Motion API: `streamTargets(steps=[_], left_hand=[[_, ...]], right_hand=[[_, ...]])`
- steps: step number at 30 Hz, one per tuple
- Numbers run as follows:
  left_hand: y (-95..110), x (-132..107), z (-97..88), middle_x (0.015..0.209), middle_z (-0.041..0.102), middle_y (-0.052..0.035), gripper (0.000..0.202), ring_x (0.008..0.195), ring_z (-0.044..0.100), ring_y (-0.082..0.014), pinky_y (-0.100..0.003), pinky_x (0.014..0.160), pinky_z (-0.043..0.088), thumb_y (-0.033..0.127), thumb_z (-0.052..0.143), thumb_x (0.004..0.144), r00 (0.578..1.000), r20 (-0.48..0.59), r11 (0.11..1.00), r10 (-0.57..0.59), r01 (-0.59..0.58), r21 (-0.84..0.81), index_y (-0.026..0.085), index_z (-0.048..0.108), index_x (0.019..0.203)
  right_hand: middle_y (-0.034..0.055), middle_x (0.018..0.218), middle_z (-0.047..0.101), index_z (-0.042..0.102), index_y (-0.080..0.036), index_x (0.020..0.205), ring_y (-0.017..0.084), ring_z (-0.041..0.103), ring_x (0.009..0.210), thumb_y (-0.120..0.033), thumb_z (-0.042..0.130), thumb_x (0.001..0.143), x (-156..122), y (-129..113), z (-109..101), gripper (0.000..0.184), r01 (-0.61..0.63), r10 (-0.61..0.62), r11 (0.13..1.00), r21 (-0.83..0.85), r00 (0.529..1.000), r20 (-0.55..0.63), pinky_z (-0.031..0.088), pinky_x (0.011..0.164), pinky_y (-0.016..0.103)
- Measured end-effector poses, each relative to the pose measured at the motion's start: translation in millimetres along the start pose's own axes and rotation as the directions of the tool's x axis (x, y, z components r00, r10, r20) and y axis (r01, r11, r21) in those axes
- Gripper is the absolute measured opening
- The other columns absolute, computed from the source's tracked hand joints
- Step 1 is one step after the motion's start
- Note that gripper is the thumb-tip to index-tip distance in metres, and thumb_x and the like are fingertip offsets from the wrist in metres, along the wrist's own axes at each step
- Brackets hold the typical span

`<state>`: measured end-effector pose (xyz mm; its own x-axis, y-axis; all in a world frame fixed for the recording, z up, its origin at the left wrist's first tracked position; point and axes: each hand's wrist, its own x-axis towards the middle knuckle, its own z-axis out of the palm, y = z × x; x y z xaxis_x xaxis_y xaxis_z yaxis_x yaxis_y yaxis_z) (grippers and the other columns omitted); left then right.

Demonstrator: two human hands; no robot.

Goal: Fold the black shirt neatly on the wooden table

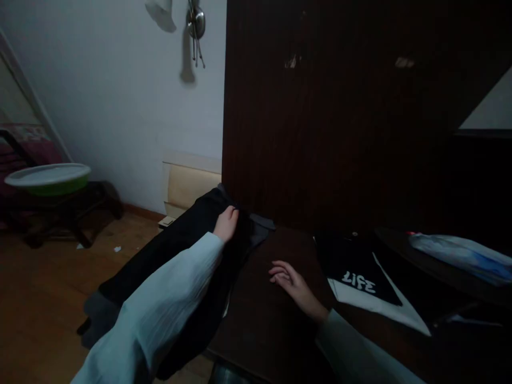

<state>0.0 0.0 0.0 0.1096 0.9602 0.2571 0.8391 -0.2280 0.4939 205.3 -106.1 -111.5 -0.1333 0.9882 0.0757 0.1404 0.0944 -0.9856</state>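
We look down at a dark wooden counter (264, 314) in a dim room. A long black garment (188, 250), folded lengthwise, lies along the counter's left edge. Its long axis runs from the lower left, where it hangs off the near edge over the floor, up and to the right toward a dark wooden cabinet (340, 122), where the far end shows a grey lining. Our left hand (226, 224), in a pale blue sleeve, rests on the far end of that garment with the fingers curled down over the cloth; we cannot tell whether it pinches the fabric or only presses it flat. Our right hand (290, 282) lies released and flat on bare wood, palm down, fingers pointing left toward the garment and just short of its edge. To the right of that hand lies a folded black and white shirt (360, 280) printed with the word LIFE, which reads upside down to us. Farther right sits a clear plastic bag (460, 253) on a dark raised surface. On the left, well away from the counter, a green and white basin (50, 178) sits on a low wooden stand above the wooden floor (44, 298).
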Motion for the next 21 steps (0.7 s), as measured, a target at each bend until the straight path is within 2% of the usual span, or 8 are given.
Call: streamTargets(steps=[4,8,11,15,17,19,20,21], left_hand=[[45.4,-55.5,18.7,0.071,0.058,0.0002,0.024,0.067,0.055,-0.0116,-0.02,0.063,0.041,0.024,0.03,0.086,0.961,0.074,0.893,0.268,-0.219,-0.392,0.017,0.052,0.079],[65.2,-113.8,52.0,0.076,0.06,-0.0004,0.018,0.068,0.055,-0.0109,-0.02,0.065,0.042,0.02,0.037,0.083,0.781,0.411,0.82,0.469,-0.213,-0.532,0.016,0.054,0.081],[72.6,-149.3,69.7,0.086,0.063,-0.0008,0.024,0.074,0.057,-0.011,-0.02,0.067,0.044,0.021,0.033,0.086,0.572,0.541,0.756,0.616,-0.238,-0.61,0.017,0.056,0.094],[82.1,-174.7,84.0,0.08,0.065,0.0004,0.024,0.07,0.061,-0.0129,-0.021,0.061,0.046,0.03,0.039,0.086,0.13,0.68,0.64,0.722,-0.499,-0.585,0.02,0.059,0.091],[83.5,-172.0,84.3,0.07,0.064,-0.0009,0.019,0.063,0.061,-0.0165,-0.024,0.055,0.046,0.035,0.051,0.079,-0.001,0.731,0.599,0.683,-0.571,-0.561,0.02,0.062,0.079],[82.4,-156.8,77.3,0.069,0.064,-0.0031,0.02,0.063,0.062,-0.0197,-0.027,0.054,0.046,0.038,0.058,0.073,0.007,0.745,0.599,0.667,-0.599,-0.531,0.019,0.062,0.079],[81.5,-144.9,71.3,0.073,0.065,-0.0046,0.023,0.066,0.062,-0.0208,-0.028,0.056,0.046,0.039,0.058,0.073,0.037,0.742,0.6,0.67,-0.616,-0.511,0.018,0.062,0.084],[80.7,-130.7,64.4,0.082,0.066,-0.0054,0.028,0.072,0.062,-0.0206,-0.028,0.06,0.047,0.04,0.056,0.076,0.117,0.716,0.605,0.688,-0.637,-0.478,0.019,0.06,0.093]], right_hand=[[0.0092,0.098,0.062,0.054,-0.021,0.103,0.021,0.06,0.088,-0.066,0.052,0.067,7.9,7.4,10.1,0.058,-0.157,0.143,0.812,0.563,0.987,0.07,0.043,0.082,0.039],[0.0088,0.095,0.065,0.061,-0.019,0.094,0.024,0.057,0.099,-0.068,0.049,0.067,9.5,8.5,12.7,0.057,-0.273,0.233,0.649,0.71,0.96,0.157,0.041,0.087,0.039],[0.0062,0.098,0.065,0.063,-0.019,0.093,0.023,0.055,0.103,-0.059,0.059,0.064,8.2,6.7,10.3,0.049,-0.313,0.248,0.656,0.686,0.949,0.196,0.039,0.09,0.037],[0.0014,0.09,0.067,0.064,-0.021,0.083,0.02,0.058,0.097,-0.033,0.076,0.052,6.5,8.3,8.8,0.035,-0.266,0.288,0.702,0.661,0.954,0.079,0.041,0.089,0.033],[0.0013,0.082,0.068,0.062,-0.019,0.076,0.02,0.061,0.091,-0.031,0.077,0.051,5.9,8.5,5.3,0.031,-0.275,0.35,0.69,0.67,0.936,0.023,0.043,0.084,0.032],[0.0012,0.076,0.068,0.061,-0.019,0.074,0.02,0.062,0.086,-0.035,0.075,0.054,5.4,5.5,-3.4,0.029,-0.239,0.398,0.677,0.696,0.914,-0.074,0.046,0.08,0.032],[0.0012,0.076,0.068,0.06,-0.018,0.074,0.02,0.063,0.085,-0.038,0.073,0.056,5.1,2.6,-9.5,0.029,-0.203,0.401,0.675,0.709,0.908,-0.121,0.047,0.078,0.031],[0.0015,0.077,0.068,0.06,-0.018,0.076,0.02,0.063,0.085,-0.041,0.071,0.059,4.7,-1.0,-16.1,0.03,-0.169,0.39,0.673,0.72,0.909,-0.15,0.047,0.077,0.031]])
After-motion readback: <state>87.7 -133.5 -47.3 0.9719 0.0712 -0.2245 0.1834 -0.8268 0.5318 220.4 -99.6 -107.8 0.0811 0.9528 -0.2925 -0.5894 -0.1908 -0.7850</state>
